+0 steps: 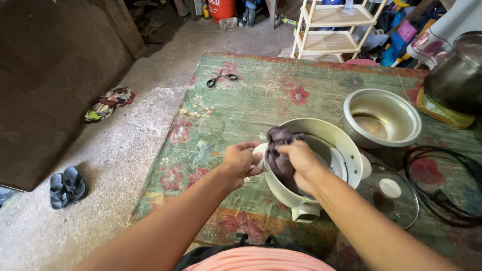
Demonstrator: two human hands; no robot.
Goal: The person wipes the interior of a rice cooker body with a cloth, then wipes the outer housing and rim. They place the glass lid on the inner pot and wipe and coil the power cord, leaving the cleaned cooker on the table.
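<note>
Rice cooker body (346,150), cream: L hand (238,161) clamped on rim, R hand (301,159) gripping dark cloth (277,150) w/ closed fingers; red drum (221,7) at back.

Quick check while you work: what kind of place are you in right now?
Probably a home's floor-level work area: a floral mat spread on rough concrete, sandals left beside it, a wooden shelf and household clutter behind, and a rice cooker body being wiped.

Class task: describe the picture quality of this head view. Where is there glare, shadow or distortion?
Head view: sharp overall; daylight glints on the round metal inner pot and clear glass lid; the top left lies in deep shadow; wide-angle lens stretches the forearms and bends the edges of the green floral mat.
</note>
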